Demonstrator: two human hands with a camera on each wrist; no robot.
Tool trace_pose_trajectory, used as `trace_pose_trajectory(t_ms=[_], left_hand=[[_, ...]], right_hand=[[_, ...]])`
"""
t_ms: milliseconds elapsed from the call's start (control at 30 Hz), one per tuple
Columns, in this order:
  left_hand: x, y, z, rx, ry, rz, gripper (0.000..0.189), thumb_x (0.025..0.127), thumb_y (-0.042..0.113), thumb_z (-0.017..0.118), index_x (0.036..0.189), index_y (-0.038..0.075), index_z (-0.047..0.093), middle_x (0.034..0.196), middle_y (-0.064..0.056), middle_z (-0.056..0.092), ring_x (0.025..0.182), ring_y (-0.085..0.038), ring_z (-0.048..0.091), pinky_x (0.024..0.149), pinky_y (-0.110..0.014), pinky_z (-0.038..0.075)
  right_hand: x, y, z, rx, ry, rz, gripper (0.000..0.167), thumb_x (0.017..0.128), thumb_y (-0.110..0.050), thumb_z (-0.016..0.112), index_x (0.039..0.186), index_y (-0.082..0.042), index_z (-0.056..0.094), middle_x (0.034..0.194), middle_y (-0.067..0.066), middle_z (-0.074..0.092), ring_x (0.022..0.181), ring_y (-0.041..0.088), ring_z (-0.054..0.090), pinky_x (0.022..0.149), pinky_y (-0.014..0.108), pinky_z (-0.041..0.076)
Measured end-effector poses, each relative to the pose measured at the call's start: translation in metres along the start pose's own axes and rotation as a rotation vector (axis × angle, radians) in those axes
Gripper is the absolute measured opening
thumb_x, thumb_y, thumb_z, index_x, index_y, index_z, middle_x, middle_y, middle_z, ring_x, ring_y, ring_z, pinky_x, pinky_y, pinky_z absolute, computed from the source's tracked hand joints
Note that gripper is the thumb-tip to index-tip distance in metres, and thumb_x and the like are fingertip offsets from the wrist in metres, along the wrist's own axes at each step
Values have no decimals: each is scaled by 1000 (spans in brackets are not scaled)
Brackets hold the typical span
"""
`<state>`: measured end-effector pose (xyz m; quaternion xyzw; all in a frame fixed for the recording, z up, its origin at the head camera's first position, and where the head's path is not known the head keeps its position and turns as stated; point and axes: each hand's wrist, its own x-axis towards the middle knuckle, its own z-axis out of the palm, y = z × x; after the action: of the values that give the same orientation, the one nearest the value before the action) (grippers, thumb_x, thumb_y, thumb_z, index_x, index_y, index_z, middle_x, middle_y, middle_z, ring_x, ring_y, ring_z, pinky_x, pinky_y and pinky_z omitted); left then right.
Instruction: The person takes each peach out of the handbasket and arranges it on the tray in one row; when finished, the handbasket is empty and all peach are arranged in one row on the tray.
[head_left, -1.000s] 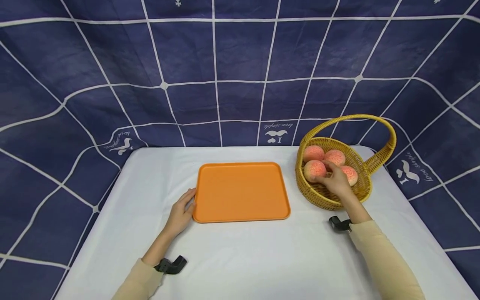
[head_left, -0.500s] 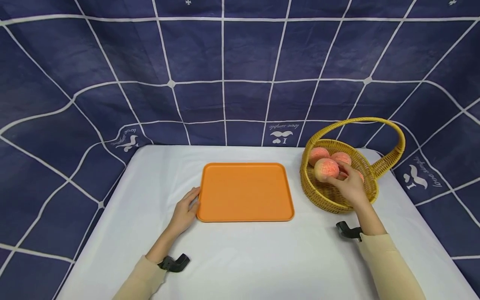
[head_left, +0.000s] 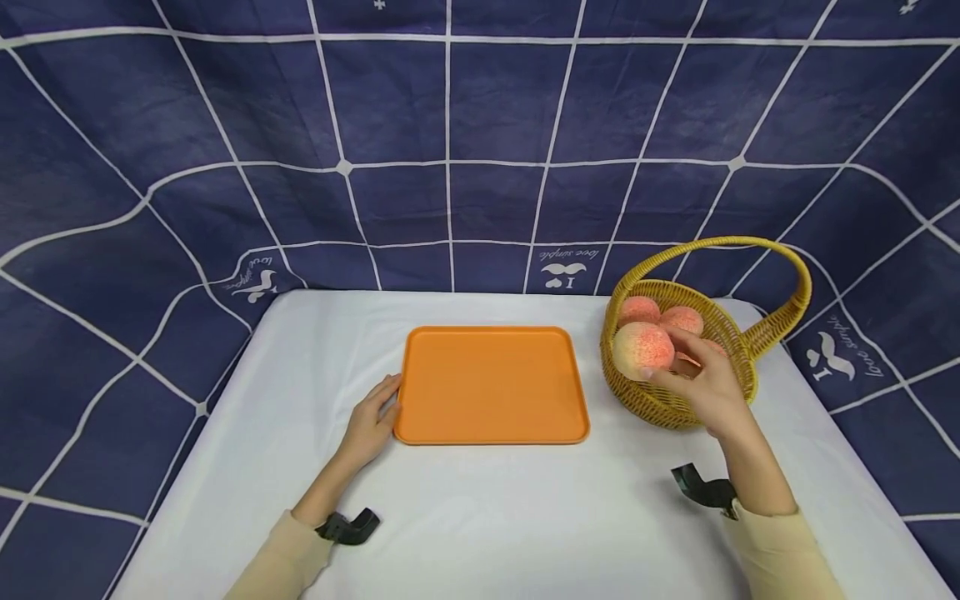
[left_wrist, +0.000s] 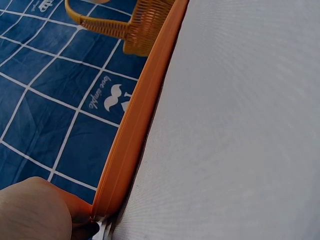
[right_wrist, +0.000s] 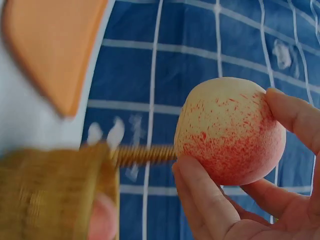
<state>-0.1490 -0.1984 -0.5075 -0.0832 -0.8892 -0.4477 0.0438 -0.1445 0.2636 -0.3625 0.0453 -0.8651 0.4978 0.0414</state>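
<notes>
My right hand point(head_left: 708, 383) pinches a peach point(right_wrist: 230, 132) between thumb and fingertips, holding it above the wicker basket point(head_left: 637, 400). The fruit is pale yellow with a speckled red blush, as the right wrist view shows up close. Beneath it in the basket lie more peaches point(head_left: 682, 317), partly covered by the hand. On the left, my left hand point(head_left: 370, 425) rests against the left edge of an orange rectangular tray point(head_left: 491, 383), its fingers fairly straight along the rim. In the left wrist view that hand meets the tray's edge point(left_wrist: 132, 135) at the lower left.
A white cloth point(head_left: 480, 517) covers the table. The basket's tall arched handle point(head_left: 712, 242) rises over its back and right side. Behind the table hangs a dark blue curtain point(head_left: 487, 125) with white grid lines.
My right hand has lifted the peach up from among the others in the basket. The left hand stays at the tray's edge; the head view has shifted slightly.
</notes>
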Motion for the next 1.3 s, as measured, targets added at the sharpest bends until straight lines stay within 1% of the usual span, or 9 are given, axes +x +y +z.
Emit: trace_pose_trajectory(t_ms=[100,233,367,533,667,800,967,1133,1300], left_hand=[[1,0,1,-2,12,10,48,98,3,51,144,-5,42,152,-22,40,144,-39,31,119,-55,27],[2,-1,2,-4,17,21,47,97,1,52,143,-6,43,151,-22,41,144,-39,32,119,-55,27],[3,0,4,1,23,24,47,97,2,52,143,-5,44,151,-22,41,143,-39,33,118,-55,27],[2,1,4,16,39,21,47,97,2,53,142,-5,45,150,-21,42,143,-39,34,118,-55,28],[2,1,2,5,25,7,47,97,2,53,143,-5,44,151,-21,41,144,-38,32,119,-54,27],[2,1,0,1,17,4,48,97,1,53,143,-5,44,151,-21,41,144,-37,32,119,-53,27],[2,0,0,3,23,5,47,97,1,53,143,-5,44,151,-21,41,144,-37,32,119,-53,27],[1,-2,0,5,31,16,47,97,1,52,142,-5,45,151,-22,42,144,-38,33,118,-54,27],[0,-2,1,0,34,21,46,97,2,52,142,-5,45,151,-22,42,143,-39,33,118,-55,27]], right_hand=[[6,-13,16,47,-72,-18,70,86,-12,74,147,-3,41,141,18,47,103,-3,55,80,10,54],[22,-22,44,117,-153,-30,68,84,-6,74,145,-3,43,142,22,47,100,11,59,77,14,55],[40,-28,79,179,-214,-40,69,80,-1,74,143,-1,46,138,25,50,95,22,62,74,17,55],[58,-40,128,218,-271,-20,69,77,-4,78,140,-6,50,134,21,55,98,31,65,77,21,55],[69,-50,164,253,-315,15,68,76,-5,80,139,-11,53,133,15,57,101,32,66,79,25,57],[77,-56,196,262,-354,29,67,77,-6,80,138,-11,53,132,14,59,101,30,68,81,28,59],[86,-57,229,207,-369,36,64,76,-10,81,135,-13,57,128,16,60,100,27,67,81,28,58],[91,-55,253,193,-376,54,62,76,-11,81,134,-13,58,130,15,59,110,28,60,84,31,58],[92,-53,268,234,-402,106,65,76,-8,81,136,-9,55,131,17,57,108,28,59,77,32,60]])
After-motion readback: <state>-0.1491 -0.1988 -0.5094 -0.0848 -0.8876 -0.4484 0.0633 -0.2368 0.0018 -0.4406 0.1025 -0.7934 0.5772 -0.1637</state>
